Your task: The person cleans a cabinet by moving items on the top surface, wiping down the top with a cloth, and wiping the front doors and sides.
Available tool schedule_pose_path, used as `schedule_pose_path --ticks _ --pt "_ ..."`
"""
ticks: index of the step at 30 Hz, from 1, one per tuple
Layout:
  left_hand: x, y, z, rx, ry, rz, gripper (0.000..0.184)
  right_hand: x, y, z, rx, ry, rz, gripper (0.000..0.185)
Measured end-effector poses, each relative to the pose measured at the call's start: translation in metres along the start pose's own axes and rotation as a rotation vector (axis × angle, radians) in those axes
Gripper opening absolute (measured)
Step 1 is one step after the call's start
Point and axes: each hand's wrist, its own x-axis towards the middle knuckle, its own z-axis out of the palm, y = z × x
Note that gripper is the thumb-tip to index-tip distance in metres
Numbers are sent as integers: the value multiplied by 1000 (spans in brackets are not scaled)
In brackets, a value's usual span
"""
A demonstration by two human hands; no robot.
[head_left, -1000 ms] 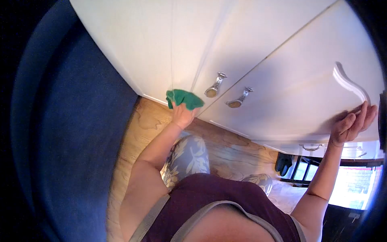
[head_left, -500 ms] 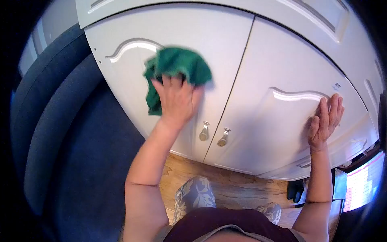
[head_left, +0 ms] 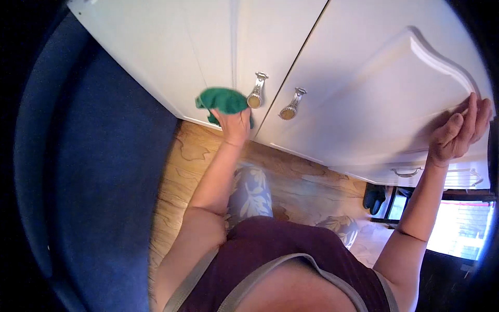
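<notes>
My left hand (head_left: 235,126) is closed on a green cloth (head_left: 223,100), which bunches over the fingers against the lower part of the white left cabinet door (head_left: 166,52). Just right of the cloth hangs that door's metal handle (head_left: 256,92). Across the gap, the right door (head_left: 353,104) carries a matching handle (head_left: 292,105). My right hand (head_left: 460,132) rests on this door near its raised curved moulding, fingers stretched out and holding nothing.
A dark blue sofa (head_left: 104,171) stands close on the left. Wood flooring (head_left: 301,200) runs below the cabinet. At the right are a drawer handle (head_left: 405,171), dark shoes (head_left: 373,198) and a bright screen-like surface (head_left: 465,229).
My left hand has brought the cloth down from the upper moulding to the bottom of the left door. My right hand stays on the right door; the view has tilted downward.
</notes>
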Motion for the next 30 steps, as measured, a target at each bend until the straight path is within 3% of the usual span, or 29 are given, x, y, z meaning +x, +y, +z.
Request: schedule_pose_path --ticks 4,8,11,14,16,19,23,26,29,30 --pt "-88 -45 66 -92 -92 -361 40 -10 -10 0 37 45 -29 37" --pt "-116 -50 97 -202 -160 -650 56 -14 5 -9 57 -59 -69 40" --pt "-120 -97 139 -369 334 -911 67 12 3 -7 46 -122 -148 45" --pt "-99 -123 117 -1229 400 -1279 74 5 9 -9 56 -158 -164 46" --pt "-108 -78 123 -1297 317 -1463 78 -19 25 -16 88 -177 -167 46" --pt "-119 -111 145 -1358 440 -1515 76 -18 29 -19 119 -207 -187 47" --pt "-122 -116 160 -1464 359 -1542 75 -21 -13 0 229 97 156 40" --pt "-78 -14 109 -1442 297 -1627 71 -19 -7 0 157 122 93 40" --pt "-49 75 64 -1444 334 -1413 67 -14 2 -7 69 72 -23 39" --pt "-55 86 69 -1262 335 -1251 67 -14 3 -6 64 74 -32 38"
